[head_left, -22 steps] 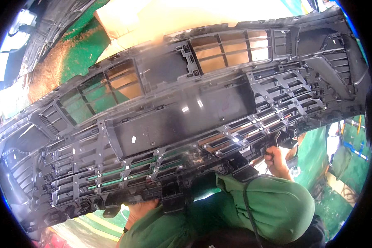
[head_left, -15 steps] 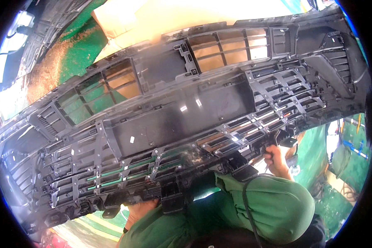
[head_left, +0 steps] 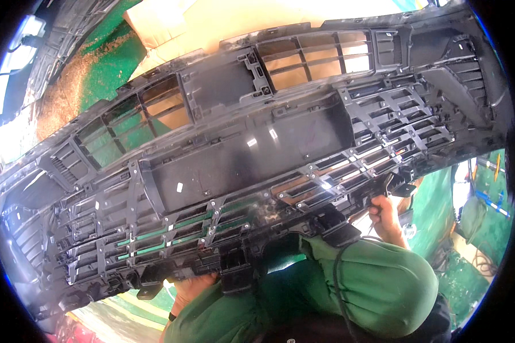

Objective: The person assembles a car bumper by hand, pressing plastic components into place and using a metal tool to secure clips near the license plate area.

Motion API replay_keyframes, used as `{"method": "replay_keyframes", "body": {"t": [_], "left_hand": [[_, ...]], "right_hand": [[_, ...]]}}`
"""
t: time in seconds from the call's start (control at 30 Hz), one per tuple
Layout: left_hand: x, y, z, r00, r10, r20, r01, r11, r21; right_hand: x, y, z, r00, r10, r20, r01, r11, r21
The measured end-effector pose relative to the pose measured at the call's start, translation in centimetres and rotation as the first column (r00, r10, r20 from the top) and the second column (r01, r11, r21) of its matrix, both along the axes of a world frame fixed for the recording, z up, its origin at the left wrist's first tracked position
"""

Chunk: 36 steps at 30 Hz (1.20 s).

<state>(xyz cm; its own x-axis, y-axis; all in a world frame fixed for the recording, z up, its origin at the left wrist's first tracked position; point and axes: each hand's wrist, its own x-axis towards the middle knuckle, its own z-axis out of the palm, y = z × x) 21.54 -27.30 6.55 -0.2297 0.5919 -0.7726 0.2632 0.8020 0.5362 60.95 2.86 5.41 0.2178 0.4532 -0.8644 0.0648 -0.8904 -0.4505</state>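
Note:
A large black plastic car bumper (head_left: 252, 166) with slatted grilles spreads across nearly the whole view, tilted up to the right. My right hand (head_left: 388, 220) grips its lower edge right of centre, fingers curled against the black brackets. At the lower edge left of centre, my left hand (head_left: 193, 290) holds the bumper from below; its fingertips are hidden behind the plastic. Small white labels dot the panel. Between my hands, black brackets (head_left: 237, 268) stick out from the edge, close to my green-clothed knees.
Brown cardboard (head_left: 160, 26) lies beyond the bumper on the green floor (head_left: 111, 71). Another dark plastic part (head_left: 68, 40) stands at the upper left. A dark cord (head_left: 339, 286) runs over my green clothing. Coiled cable (head_left: 485, 264) and a blue tool (head_left: 489, 204) lie at right.
The bumper has shifted slightly up and to the left in view. Both hands keep their places on its lower edge.

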Motion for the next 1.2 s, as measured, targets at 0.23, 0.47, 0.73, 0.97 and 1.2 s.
{"method": "replay_keyframes", "body": {"t": [0.23,0.47,0.73,0.97,1.2], "left_hand": [[0.7,-2.9,-2.5,0.392,-0.507,-0.767,0.667,0.731,-0.142],[0.9,-5.2,-3.7,0.960,-0.010,-0.278,0.127,0.905,0.406],[3.4,-7.8,-6.9,0.295,0.347,0.890,-0.882,0.457,0.114],[6.3,-7.6,-6.2,0.457,0.271,0.847,-0.862,0.371,0.346],[6.5,-7.5,-5.0,0.717,0.261,0.647,-0.684,0.443,0.579]], "right_hand": [[1.6,-1.6,-1.4,0.987,0.126,0.102,-0.146,0.963,0.227],[2.0,-3.8,-4.5,0.992,0.118,0.049,-0.123,0.784,0.608],[4.3,-5.6,-8.9,0.994,0.105,-0.027,-0.037,0.559,0.828],[3.8,-6.1,-12.6,0.986,0.120,-0.118,0.070,0.348,0.935],[1.6,-4.8,-14.6,0.867,0.188,-0.462,0.396,0.303,0.867]]}}
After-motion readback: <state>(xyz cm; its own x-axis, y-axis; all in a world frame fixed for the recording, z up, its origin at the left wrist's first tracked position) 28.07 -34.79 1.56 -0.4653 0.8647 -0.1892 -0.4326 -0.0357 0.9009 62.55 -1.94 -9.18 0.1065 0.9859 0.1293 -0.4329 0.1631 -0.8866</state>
